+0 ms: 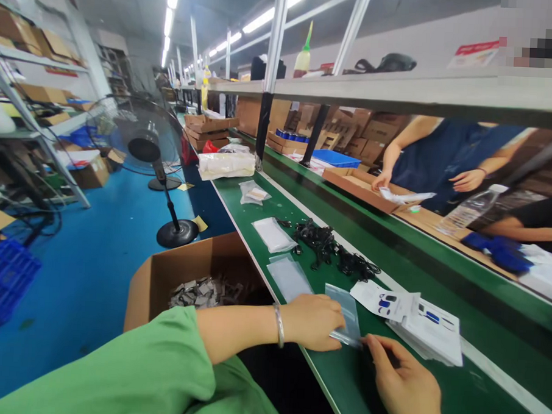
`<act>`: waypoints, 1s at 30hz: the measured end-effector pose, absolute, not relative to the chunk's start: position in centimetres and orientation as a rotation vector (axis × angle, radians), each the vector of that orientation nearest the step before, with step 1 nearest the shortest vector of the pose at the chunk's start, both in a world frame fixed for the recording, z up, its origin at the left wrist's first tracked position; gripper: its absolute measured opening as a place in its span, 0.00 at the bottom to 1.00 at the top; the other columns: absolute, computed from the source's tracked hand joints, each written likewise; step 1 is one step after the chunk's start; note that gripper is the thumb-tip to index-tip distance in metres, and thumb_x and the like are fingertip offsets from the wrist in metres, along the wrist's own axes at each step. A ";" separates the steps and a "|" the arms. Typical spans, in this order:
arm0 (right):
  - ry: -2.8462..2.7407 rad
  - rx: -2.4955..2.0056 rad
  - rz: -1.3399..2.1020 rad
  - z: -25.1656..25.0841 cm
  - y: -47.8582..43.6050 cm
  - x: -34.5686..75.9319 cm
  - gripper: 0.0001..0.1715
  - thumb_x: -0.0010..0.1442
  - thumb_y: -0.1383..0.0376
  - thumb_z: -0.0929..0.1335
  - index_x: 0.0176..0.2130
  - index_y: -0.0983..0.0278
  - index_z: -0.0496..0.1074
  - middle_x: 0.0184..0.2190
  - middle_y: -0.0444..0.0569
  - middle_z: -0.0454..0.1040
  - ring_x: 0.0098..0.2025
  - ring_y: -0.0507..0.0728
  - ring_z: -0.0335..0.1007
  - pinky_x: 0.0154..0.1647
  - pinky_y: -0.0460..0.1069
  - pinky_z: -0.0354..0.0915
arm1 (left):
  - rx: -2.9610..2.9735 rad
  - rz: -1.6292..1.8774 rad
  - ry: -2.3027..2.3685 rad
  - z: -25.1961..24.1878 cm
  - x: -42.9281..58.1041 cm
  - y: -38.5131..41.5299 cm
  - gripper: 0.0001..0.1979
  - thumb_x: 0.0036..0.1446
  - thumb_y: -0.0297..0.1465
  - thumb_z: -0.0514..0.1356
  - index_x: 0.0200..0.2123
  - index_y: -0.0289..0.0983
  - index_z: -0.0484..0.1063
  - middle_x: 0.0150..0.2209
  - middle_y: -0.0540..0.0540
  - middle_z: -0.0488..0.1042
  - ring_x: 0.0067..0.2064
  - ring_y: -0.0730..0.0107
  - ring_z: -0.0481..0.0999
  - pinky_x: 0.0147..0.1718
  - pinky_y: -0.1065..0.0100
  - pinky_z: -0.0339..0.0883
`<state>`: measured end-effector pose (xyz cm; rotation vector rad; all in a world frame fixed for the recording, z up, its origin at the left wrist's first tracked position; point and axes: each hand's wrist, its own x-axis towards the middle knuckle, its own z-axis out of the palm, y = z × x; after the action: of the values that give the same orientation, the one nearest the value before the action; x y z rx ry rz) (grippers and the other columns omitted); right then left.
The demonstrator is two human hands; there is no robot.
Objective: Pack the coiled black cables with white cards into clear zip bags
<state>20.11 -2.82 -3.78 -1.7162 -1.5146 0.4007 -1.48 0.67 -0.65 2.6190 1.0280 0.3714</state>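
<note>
My left hand [314, 321], with a silver bangle at the wrist, has its fingers closed on a clear plastic bag [345, 304] over the green bench. My right hand [403, 380] pinches the near right corner of the same bag between thumb and forefinger. Beyond my left hand lie more flat clear bags [289, 278] and a white packet [273, 234]. A heap of black cables [320, 242] is spread past them. Printed leaflets [429, 326] are stacked to the right, beyond my right hand.
An open cardboard box [149, 287] with small pieces stands left of the bench [327, 380]. Farther left is a standing fan [169, 199]. Across the bench, under a shelf [377, 89], a person handles something white at a carton [363, 189], near a plastic bottle [470, 209].
</note>
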 end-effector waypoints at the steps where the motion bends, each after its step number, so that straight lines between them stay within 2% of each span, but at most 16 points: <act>1: -1.507 -1.730 0.403 -3.8 -2.7 20.3 0.25 0.49 0.41 0.69 0.26 0.57 0.81 0.16 0.47 0.77 0.15 0.58 0.69 0.16 0.51 0.62 | 2.657 0.350 1.057 -0.9 -0.6 0.5 0.13 0.64 0.34 0.66 0.46 0.32 0.83 0.48 0.38 0.84 0.53 0.51 0.84 0.51 0.59 0.77; 3: -1.503 -1.742 0.420 -3.8 -2.7 20.6 0.27 0.49 0.40 0.68 0.27 0.58 0.82 0.18 0.48 0.78 0.18 0.59 0.71 0.18 0.51 0.63 | 2.647 0.355 1.154 -1.3 0.4 0.3 0.12 0.65 0.31 0.61 0.43 0.30 0.83 0.45 0.35 0.84 0.49 0.50 0.85 0.48 0.57 0.79; 6: -1.544 -1.722 0.527 -3.6 -3.0 20.6 0.31 0.51 0.37 0.69 0.28 0.59 0.82 0.17 0.47 0.75 0.17 0.57 0.69 0.18 0.50 0.63 | 2.460 0.498 1.317 -1.7 0.9 0.3 0.12 0.63 0.31 0.62 0.41 0.30 0.83 0.43 0.35 0.85 0.45 0.49 0.85 0.44 0.56 0.80; 9: -1.559 -1.641 0.804 -2.9 -3.2 19.9 0.34 0.51 0.33 0.71 0.30 0.61 0.82 0.17 0.46 0.74 0.17 0.56 0.68 0.17 0.50 0.62 | 2.179 0.770 1.376 -2.2 1.1 0.1 0.08 0.59 0.32 0.66 0.38 0.35 0.83 0.40 0.40 0.85 0.44 0.54 0.85 0.46 0.59 0.80; 12: -1.450 -1.538 0.991 -2.2 -3.4 19.1 0.37 0.46 0.31 0.75 0.30 0.62 0.82 0.17 0.46 0.73 0.17 0.55 0.67 0.18 0.50 0.63 | 2.036 0.956 1.287 -3.2 1.7 -0.2 0.07 0.57 0.33 0.67 0.37 0.37 0.82 0.38 0.44 0.85 0.41 0.60 0.85 0.46 0.62 0.80; 17: -1.314 -1.497 1.026 -2.0 -3.4 19.2 0.37 0.39 0.32 0.79 0.26 0.62 0.81 0.17 0.47 0.74 0.18 0.53 0.67 0.20 0.48 0.66 | 2.032 1.041 1.136 -4.9 2.7 -0.4 0.09 0.57 0.32 0.67 0.40 0.36 0.83 0.40 0.42 0.86 0.39 0.62 0.85 0.45 0.64 0.79; 21: -1.280 -1.486 1.077 -2.3 -3.3 19.6 0.37 0.37 0.34 0.80 0.29 0.63 0.85 0.22 0.52 0.80 0.23 0.58 0.75 0.25 0.50 0.74 | 1.997 1.087 1.059 -5.4 2.5 -0.3 0.11 0.59 0.32 0.67 0.43 0.34 0.84 0.41 0.41 0.86 0.39 0.65 0.85 0.43 0.67 0.79; 25: -1.333 -1.470 1.056 -2.4 -3.3 19.6 0.34 0.39 0.37 0.80 0.29 0.62 0.85 0.25 0.54 0.82 0.26 0.61 0.78 0.29 0.53 0.77 | 1.999 1.103 1.045 -5.4 2.3 -0.4 0.13 0.61 0.32 0.66 0.46 0.35 0.85 0.41 0.41 0.86 0.39 0.65 0.85 0.44 0.67 0.80; 30: -1.386 -1.466 0.981 -2.3 -3.4 19.6 0.30 0.44 0.37 0.79 0.24 0.60 0.81 0.21 0.50 0.78 0.24 0.59 0.75 0.28 0.51 0.75 | 2.119 1.096 0.997 -5.2 2.3 -0.6 0.15 0.62 0.33 0.64 0.48 0.35 0.86 0.40 0.40 0.87 0.41 0.61 0.86 0.46 0.64 0.81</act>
<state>19.63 -3.37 -2.31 -1.4660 -1.3856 0.9811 2.29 -0.64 -5.16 2.1191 0.9967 1.0956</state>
